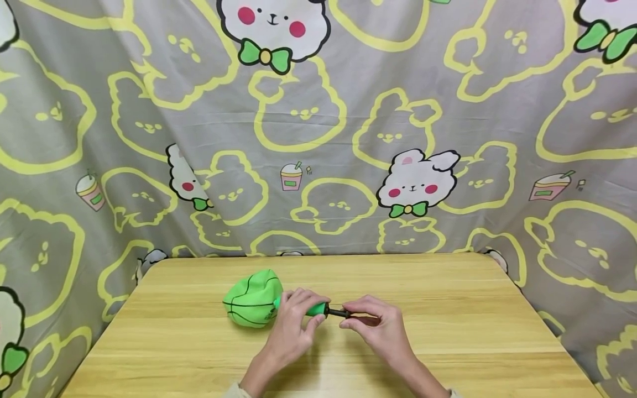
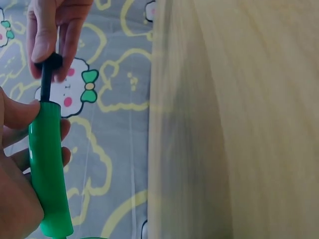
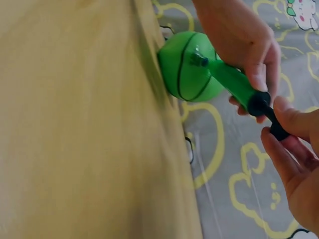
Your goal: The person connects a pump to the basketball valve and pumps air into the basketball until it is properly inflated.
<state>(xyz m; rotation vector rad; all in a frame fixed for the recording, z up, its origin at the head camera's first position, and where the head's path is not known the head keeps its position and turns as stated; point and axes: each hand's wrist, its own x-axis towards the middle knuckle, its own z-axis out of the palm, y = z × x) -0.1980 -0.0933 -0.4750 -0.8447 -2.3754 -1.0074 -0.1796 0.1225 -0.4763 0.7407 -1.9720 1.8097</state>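
A partly inflated green ball (image 1: 251, 301) with black lines rests on the wooden table, its skin dented and creased on top. My left hand (image 1: 292, 320) grips the green barrel of a hand pump (image 2: 50, 169), whose front end meets the ball. From the barrel's other end a short length of black rod sticks out. My right hand (image 1: 380, 326) pinches the black handle (image 3: 278, 131) at the end of that rod between thumb and fingers. In the right wrist view the pump slants from the ball down to the right hand.
The wooden table (image 1: 473, 342) spreads around both hands, with its back edge just beyond the ball. Behind it hangs a grey curtain (image 1: 318, 127) printed with yellow outlines and white cartoon animals.
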